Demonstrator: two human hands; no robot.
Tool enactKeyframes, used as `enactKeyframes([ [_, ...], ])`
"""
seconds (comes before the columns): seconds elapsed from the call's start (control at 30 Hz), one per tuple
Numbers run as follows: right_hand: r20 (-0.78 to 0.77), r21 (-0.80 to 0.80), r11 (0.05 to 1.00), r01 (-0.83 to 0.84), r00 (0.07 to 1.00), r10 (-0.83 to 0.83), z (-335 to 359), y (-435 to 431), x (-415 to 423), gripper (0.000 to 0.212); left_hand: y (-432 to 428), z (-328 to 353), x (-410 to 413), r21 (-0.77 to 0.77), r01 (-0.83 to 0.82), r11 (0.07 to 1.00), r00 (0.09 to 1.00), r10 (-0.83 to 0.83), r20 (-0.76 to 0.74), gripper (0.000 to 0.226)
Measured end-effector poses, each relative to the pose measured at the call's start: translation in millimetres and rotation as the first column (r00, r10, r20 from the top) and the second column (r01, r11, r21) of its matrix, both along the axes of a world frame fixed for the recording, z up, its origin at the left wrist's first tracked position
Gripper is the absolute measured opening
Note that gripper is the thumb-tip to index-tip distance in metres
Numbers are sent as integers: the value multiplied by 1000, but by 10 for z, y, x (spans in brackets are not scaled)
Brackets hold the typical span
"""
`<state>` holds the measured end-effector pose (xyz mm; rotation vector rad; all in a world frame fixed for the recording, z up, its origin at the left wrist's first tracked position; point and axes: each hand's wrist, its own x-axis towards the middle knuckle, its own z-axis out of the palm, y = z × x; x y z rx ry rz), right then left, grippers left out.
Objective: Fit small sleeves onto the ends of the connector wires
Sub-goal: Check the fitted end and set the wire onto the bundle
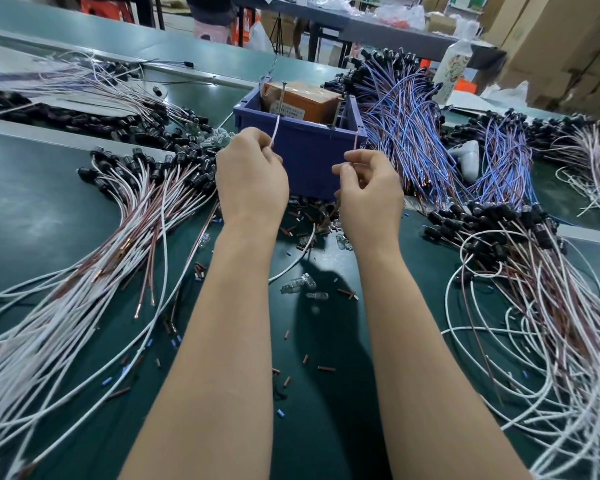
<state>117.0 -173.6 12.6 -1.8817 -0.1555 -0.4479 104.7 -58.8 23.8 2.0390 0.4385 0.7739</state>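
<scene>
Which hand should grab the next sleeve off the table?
Probably right: the left hand pinches a white wire, the right hand a thin wire, but its spare fingers hang nearest the loose sleeves.

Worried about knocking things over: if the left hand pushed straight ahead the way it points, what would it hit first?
Most likely the near wall of the blue bin, just beyond the left hand, which pinches a white wire. Depth is hard to judge.
</scene>
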Motion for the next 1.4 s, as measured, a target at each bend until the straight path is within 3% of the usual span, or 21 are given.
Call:
enactKeyframes([
  [0.17,24,-62,998,-30,999,31,-11,30,1,28,-5,-25,-6,-29,-17,999,999,18,32,23],
  [0.37,18,-51,999,-5,1000,6,-24,18,14,21,-20,-7,-12,-63,-62,996,992,68,107,24],
  [0.6,4,-76,997,-13,1000,13,-14,32,-2,23,-26,-74,9,-4,-23,1000,999,23,28,24],
  [1.17,-6,-89,996,14,1000,-14,4,33,-9,23,-44,-82,9,-7,-66,998,993,66,96,23],
  [1.4,-21,-108,994,15,1000,-18,11,36,-16,25,-17,-112,36,4,-61,998,997,61,39,23],
])
